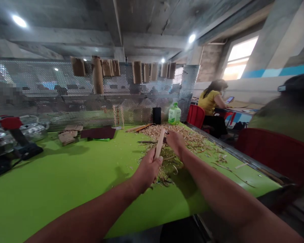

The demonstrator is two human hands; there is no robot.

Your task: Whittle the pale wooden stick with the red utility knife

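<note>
My left hand (149, 167) is closed round the lower end of a pale wooden stick (159, 145), which stands tilted up and away from me. Just right of the stick's upper part, my right hand (175, 140) is closed. A small dark tool (166, 133) pokes out of its fingers beside the wood, mostly hidden by the hand. Below and behind both hands lies a heap of curled wood shavings (192, 137). Left of the stick, a thin dark rod (147, 142) rests among the shavings.
On the green table (73, 182) are dark brown sheets (98, 132), a green bottle (174, 114), a black upright object (156, 115) and a red-and-black device (15, 131). A perforated metal screen (128, 98) closes the back. People sit to the right near red chairs (276, 152).
</note>
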